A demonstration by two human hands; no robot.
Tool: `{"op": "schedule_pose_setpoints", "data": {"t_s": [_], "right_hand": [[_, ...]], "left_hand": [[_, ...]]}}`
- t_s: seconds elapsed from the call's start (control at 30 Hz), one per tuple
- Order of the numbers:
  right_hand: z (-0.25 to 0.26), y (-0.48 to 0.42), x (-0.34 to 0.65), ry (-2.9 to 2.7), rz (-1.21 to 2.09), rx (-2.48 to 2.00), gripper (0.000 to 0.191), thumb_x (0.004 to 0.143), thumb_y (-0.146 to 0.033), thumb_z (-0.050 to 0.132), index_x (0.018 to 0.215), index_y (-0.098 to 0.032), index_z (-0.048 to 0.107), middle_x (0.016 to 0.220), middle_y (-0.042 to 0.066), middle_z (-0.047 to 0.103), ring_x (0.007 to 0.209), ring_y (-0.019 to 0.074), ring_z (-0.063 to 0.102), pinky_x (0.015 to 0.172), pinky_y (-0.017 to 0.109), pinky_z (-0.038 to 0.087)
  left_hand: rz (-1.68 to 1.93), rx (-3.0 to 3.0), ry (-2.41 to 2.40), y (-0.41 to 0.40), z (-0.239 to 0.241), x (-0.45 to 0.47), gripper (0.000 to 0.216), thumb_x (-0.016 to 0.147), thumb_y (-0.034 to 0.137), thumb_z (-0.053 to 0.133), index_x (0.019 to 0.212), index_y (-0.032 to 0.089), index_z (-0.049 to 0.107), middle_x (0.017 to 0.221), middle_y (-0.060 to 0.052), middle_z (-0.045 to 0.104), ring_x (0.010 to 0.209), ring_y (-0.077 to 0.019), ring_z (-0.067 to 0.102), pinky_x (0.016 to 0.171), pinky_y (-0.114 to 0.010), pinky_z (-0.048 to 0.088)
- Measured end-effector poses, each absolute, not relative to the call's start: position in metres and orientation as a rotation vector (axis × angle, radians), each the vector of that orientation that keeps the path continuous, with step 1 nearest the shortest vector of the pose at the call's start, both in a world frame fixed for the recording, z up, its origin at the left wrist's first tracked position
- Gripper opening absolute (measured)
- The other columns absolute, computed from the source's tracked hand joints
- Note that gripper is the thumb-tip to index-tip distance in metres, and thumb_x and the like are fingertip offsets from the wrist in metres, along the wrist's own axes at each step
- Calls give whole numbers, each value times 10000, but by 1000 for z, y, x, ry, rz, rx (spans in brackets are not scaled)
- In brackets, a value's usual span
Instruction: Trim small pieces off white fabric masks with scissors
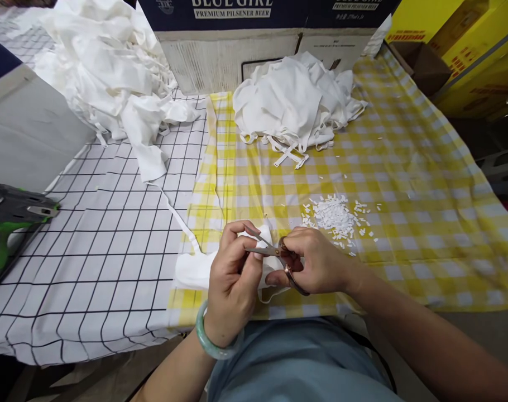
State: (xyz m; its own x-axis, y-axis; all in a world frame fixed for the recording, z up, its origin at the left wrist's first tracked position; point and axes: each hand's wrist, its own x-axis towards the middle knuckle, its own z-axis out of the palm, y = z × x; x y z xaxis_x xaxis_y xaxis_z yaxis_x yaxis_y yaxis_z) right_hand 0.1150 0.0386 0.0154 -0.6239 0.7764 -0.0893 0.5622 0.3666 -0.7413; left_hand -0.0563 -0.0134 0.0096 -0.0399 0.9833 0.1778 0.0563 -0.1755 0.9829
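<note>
Near the front edge of the table, my left hand (236, 276) pinches part of a white strapped cloth piece (193, 269). Its body lies to the left of the hand, and a thin strap (178, 218) runs up from it toward the far left. My right hand (310, 261) has its fingers in the handles of small scissors (274, 251). The scissor blades are spread and point left, right at the fingertips of my left hand. What lies exactly between the blades is too small to make out. A green bangle circles my left wrist.
Small white clippings (338, 218) lie heaped beyond my right hand. A pile of white cloth pieces (296, 103) sits before a beer carton (262, 53), and a larger white heap (107, 61) stands at back left. A glue gun-like tool (15, 209) rests at the left edge.
</note>
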Motion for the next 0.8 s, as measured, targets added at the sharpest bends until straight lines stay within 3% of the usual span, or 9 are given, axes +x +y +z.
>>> {"op": "schedule_pose_setpoints", "data": {"t_s": [0.37,0.57,0.8], "right_hand": [[9,35,124,-2334,1121,-1284,526,730,-585,720,510,-193,447,486,-41,427,493,95,365,518,251,278],[6,23,147,-2125,1293,-1505,515,752,-588,695,534,-187,456,475,-57,419,454,73,344,449,223,244],[-3,15,165,-1813,1323,-1685,497,777,-551,685,521,-178,480,486,-43,449,477,87,415,462,220,299]], "left_hand": [[1307,1443,1208,-8,12,-48,177,960,151,484,860,205,619,976,-61,505,1046,-206,479,920,-352,413],[1204,1486,1146,1,14,-35,198,964,150,481,817,194,605,985,-63,509,1021,-186,491,880,-313,423],[1055,1460,1078,12,7,-15,224,953,203,507,747,187,592,955,-79,537,1059,-210,504,902,-324,433]]}}
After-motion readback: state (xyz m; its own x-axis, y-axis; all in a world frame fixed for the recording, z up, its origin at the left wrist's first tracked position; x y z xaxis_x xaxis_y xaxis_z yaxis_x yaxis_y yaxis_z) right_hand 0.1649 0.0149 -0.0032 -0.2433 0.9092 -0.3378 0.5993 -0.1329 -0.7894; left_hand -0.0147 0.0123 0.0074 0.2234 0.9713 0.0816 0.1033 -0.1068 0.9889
